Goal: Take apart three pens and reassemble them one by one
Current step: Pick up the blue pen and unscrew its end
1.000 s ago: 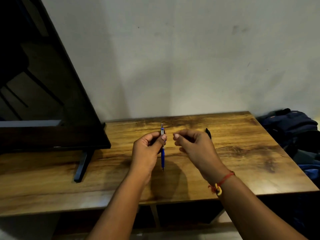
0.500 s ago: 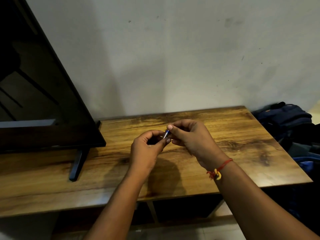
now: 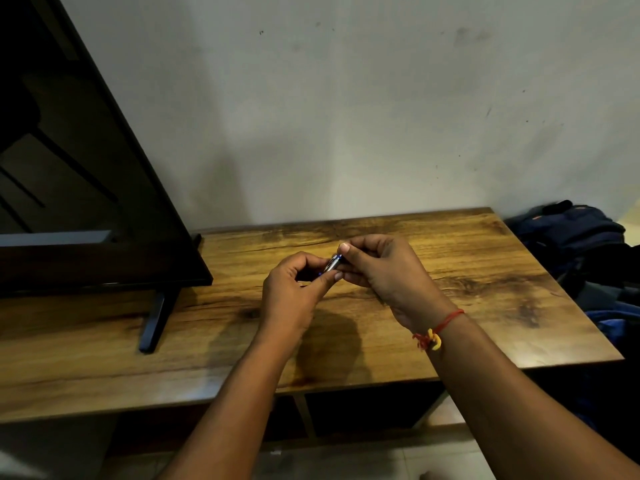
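Note:
A blue pen (image 3: pixel 331 264) with a silver end shows only as a short stretch between my two hands, above the middle of the wooden table (image 3: pixel 485 271). My left hand (image 3: pixel 294 292) grips its lower part, fingers curled round it. My right hand (image 3: pixel 384 271) pinches the silver end with thumb and forefinger. Most of the pen is hidden inside my hands. No other pens or pen parts are visible.
A black TV (image 3: pixel 69 168) on a stand foot (image 3: pixel 156 320) fills the table's left side. Dark blue bags (image 3: pixel 581 237) lie off the table's right edge. A grey wall stands right behind the table.
My right hand has closed in from the right onto the pen's upper end. The pen has tipped from upright to slanted, and the black part seen behind my right hand is out of sight.

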